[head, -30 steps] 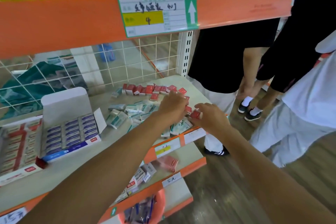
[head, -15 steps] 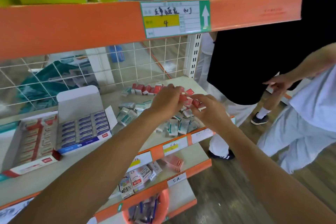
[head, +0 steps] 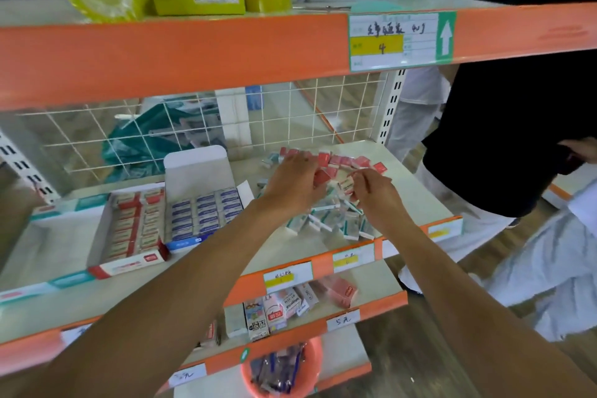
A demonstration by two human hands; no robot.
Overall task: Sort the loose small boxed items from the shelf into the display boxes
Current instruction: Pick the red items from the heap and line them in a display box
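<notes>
Seen from the head camera, both hands work over the heap at the right end of the pale shelf board (head: 416, 191). The right hand (head: 374, 194) pinches a small pale cardboard box (head: 346, 186) between thumb and fingertips, its long axis lying roughly across the shelf. The left hand (head: 292, 181) is just beside it, fingers curled down over the small red cardboard boxes (head: 342, 160). One red box sits at its fingertips, but I cannot tell whether it is gripped. More teal-and-white small boxes (head: 336, 220) lie loose nearer the shelf edge, below both hands.

The display boxes stand to the left of the hands. The blue open-topped cardboard display box (head: 203, 210) is the nearer, and the red open-topped cardboard display box (head: 129, 236) touches its far side. Both run lengthwise from the shelf edge back towards the white wire grid (head: 290, 113). The left hand is closer to them, so I judge a leftward carry suits that arm, with the red boxes going past the blue box.
</notes>
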